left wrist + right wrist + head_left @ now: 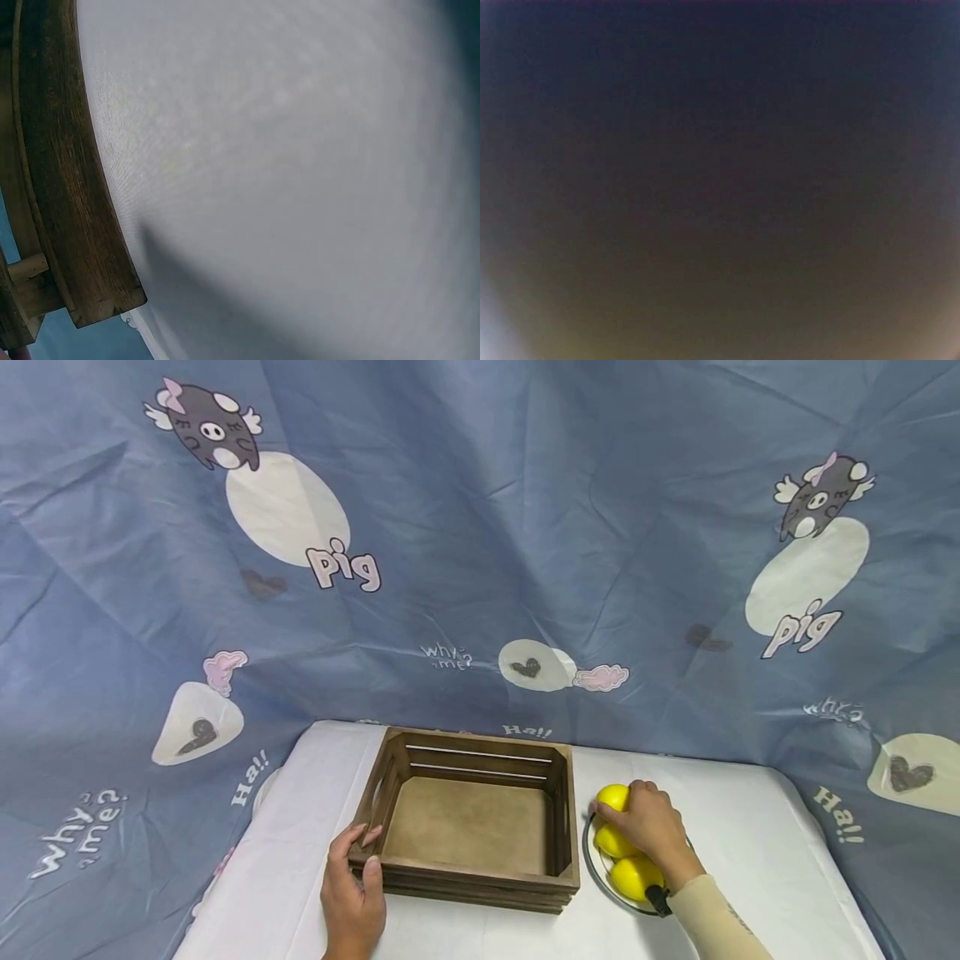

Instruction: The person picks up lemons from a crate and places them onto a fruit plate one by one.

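Observation:
An empty brown wooden crate (480, 885) stands on the white-covered table, its slatted walls around a flat bottom. My left hand (354, 893) holds its front left corner, fingers over the left rim and thumb at the front. In the left wrist view only part of the crate (75, 165) shows. To the right of the crate lies a round, dark-rimmed plate (592, 860) bearing yellow lemons. My right hand (652, 827) grips the farthest lemon (613, 795) between thumb and fingers. Two more lemons, a middle one (613, 842) and a near one (633, 878), lie beside the hand.
White cloth covers the table (757, 843). A blue patterned curtain (480, 527) hangs behind it and at both sides. A small black object (658, 900) sits below the right wrist, by the plate's near rim. The right wrist view is dark and blurred.

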### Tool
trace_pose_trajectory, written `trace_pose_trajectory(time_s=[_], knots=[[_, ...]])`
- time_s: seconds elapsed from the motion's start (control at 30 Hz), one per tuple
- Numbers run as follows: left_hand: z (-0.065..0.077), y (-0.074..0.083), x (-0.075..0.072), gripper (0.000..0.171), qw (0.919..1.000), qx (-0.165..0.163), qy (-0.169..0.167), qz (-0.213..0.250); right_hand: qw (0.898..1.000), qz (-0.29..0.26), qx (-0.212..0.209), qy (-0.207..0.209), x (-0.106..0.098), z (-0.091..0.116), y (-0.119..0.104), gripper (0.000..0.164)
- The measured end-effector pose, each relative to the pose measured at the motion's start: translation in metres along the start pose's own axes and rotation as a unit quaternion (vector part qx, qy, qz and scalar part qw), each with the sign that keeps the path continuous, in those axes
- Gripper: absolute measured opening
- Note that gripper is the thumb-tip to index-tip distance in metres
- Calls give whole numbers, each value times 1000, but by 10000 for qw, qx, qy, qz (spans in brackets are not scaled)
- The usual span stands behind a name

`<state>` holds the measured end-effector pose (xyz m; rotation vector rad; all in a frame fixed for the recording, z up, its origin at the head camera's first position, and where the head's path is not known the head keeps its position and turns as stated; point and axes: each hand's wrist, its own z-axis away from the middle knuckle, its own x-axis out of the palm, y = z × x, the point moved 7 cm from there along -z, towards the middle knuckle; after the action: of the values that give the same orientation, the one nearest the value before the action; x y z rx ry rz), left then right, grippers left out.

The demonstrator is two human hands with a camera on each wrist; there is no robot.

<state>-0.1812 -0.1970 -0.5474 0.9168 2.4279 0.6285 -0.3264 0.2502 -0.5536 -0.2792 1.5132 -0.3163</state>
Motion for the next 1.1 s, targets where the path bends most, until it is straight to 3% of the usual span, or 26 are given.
trace_pose_trajectory(time_s=[0.2,0.37,0.5,0.67,0.87,1.0,1.1], knots=[[1,-2,3,42,10000,-22,63,40,9997,157,86,-143,1,-2,4,83],[2,-2,5,43,10000,-61,-27,0,9991,32,175,-396,-2,2,15,105],[2,0,5,43,9999,-69,-108,-18,9984,-164,170,-516,-18,8,19,116],[-1,-5,5,44,9995,-169,-276,-27,9964,-640,106,-542,-44,23,24,109],[0,-12,-2,51,9928,-906,-731,-280,9950,-892,90,-448,-56,56,40,92],[-3,-12,-17,61,9795,-1595,-1048,-649,9928,-1047,-17,-579,-47,78,46,86],[-7,-11,-32,69,9760,-1631,-1135,-889,9919,-1147,-107,-536,-44,93,46,85]])
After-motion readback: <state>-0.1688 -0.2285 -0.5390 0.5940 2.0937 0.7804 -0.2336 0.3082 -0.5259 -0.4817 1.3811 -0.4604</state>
